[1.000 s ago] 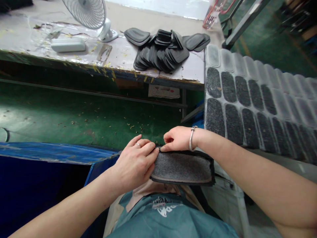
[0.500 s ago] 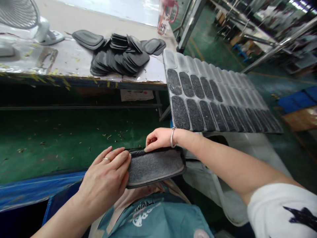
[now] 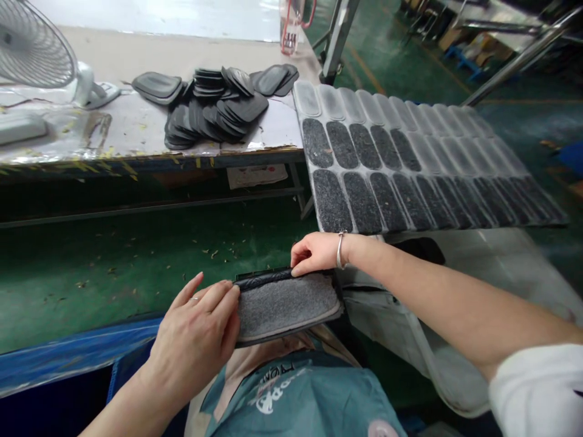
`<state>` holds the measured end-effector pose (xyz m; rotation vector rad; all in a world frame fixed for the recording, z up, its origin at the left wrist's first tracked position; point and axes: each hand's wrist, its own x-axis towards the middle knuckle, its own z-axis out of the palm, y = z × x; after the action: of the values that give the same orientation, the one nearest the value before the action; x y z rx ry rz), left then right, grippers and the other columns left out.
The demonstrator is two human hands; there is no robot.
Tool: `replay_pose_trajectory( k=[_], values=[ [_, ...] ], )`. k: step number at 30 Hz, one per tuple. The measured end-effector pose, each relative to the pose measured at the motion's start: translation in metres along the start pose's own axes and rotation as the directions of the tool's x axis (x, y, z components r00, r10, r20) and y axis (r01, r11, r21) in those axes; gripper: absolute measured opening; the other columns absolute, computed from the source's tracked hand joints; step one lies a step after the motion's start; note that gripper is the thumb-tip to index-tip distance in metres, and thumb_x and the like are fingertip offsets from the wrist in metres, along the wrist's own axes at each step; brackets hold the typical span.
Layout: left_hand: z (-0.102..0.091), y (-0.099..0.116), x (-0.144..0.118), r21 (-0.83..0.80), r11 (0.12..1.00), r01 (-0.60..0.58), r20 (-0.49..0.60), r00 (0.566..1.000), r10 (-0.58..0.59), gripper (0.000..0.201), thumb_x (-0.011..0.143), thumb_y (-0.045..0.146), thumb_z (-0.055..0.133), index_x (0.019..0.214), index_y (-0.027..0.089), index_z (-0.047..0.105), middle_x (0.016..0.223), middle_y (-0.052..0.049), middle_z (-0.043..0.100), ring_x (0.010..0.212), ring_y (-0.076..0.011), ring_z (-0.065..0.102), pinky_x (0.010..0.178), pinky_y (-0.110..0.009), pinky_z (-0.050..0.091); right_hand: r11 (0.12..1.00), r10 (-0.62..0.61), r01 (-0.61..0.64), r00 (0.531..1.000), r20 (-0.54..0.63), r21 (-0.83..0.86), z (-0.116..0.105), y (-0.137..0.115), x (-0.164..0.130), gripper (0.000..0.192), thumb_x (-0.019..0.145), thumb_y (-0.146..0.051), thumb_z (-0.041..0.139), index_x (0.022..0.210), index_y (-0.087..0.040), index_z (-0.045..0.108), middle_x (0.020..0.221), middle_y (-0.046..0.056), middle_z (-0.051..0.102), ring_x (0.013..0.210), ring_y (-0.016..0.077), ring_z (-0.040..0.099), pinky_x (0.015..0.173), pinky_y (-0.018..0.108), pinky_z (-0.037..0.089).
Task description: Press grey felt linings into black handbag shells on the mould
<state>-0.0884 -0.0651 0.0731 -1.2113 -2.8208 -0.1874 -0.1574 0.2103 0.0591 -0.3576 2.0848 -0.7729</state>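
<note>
A grey fuzzy pad with a pale line along its near side and a dark rim lies across my lap. Along its far side runs a wrinkled black edge strip. Over the pad's left end lies my left hand, its fingers pressed together on top and gripping it; the thumb is hidden. My right hand is closed in a pinch on the black edge strip, near the right part of the far side. What supports the pad underneath is mostly hidden.
Dark shaped pads are heaped on the worktable, near a fan and a pink-handled jug. To the right, a board carries rows of dark and pale oval pieces. A blue bin stands at lower left.
My right hand has slid rightward along the pad's far edge, exposing more of the wrinkled black strip between the hands. My left hand keeps its place on the pad. The view has shifted slightly.
</note>
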Motion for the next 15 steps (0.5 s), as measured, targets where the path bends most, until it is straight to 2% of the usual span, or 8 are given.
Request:
replay_pose_trajectory(
  k=[4,6,8,12,15],
  values=[
    [-0.004,0.007,0.003,0.078,0.997,0.004,0.093,0.996,-0.011,0.043,0.089,0.02,0.041,0.13,0.016,0.05,0.103,-0.01,0.065,0.093,-0.0246,0.064,0.103,-0.056,0.034,0.968,-0.037,0.045,0.999,-0.036,0.247,0.004,0.017,-0.004,0.037,0.07,-0.048,0.069,0.089,-0.016,0.071,0.082,0.001,0.07,0.076,0.0126,0.061,0.068,0.02,0.046],
    [-0.002,0.008,0.003,0.105,0.994,-0.013,0.121,0.993,0.0,0.043,0.088,0.021,0.041,0.129,0.015,0.053,0.103,-0.011,0.064,0.092,-0.0261,0.063,0.104,-0.057,0.033,0.927,-0.072,0.072,0.997,-0.013,0.369,0.004,0.031,-0.009,0.037,0.072,-0.043,0.07,0.096,-0.016,0.071,0.089,0.002,0.071,0.082,0.0122,0.061,0.075,0.021,0.046],
    [0.001,0.008,0.002,0.116,0.993,-0.02,0.121,0.993,0.006,0.042,0.088,0.021,0.041,0.127,0.014,0.054,0.103,-0.011,0.064,0.092,-0.0268,0.063,0.104,-0.058,0.031,0.895,-0.058,0.038,0.998,0.031,0.445,0.002,0.043,-0.015,0.041,0.071,-0.04,0.071,0.103,-0.016,0.07,0.095,0.003,0.07,0.085,0.012,0.062,0.076,0.021,0.047],
    [0.003,0.007,0.0,0.136,0.99,-0.037,0.102,0.995,0.023,0.042,0.088,0.021,0.041,0.126,0.012,0.055,0.104,-0.012,0.063,0.091,-0.0274,0.063,0.103,-0.059,0.032,0.87,0.068,-0.12,0.99,0.125,0.479,-0.003,0.051,-0.025,0.041,0.069,-0.041,0.072,0.103,-0.018,0.068,0.097,0.003,0.068,0.086,0.013,0.061,0.067,0.02,0.05],
    [0.002,0.008,0.001,0.143,0.989,-0.048,0.099,0.994,0.034,0.041,0.087,0.02,0.042,0.126,0.012,0.055,0.103,-0.012,0.062,0.089,-0.0263,0.063,0.102,-0.059,0.034,0.894,0.085,-0.129,0.989,0.119,0.43,-0.002,0.045,-0.027,0.036,0.07,-0.038,0.071,0.099,-0.017,0.067,0.097,0.004,0.066,0.087,0.0142,0.06,0.063,0.02,0.052]
  ],
)
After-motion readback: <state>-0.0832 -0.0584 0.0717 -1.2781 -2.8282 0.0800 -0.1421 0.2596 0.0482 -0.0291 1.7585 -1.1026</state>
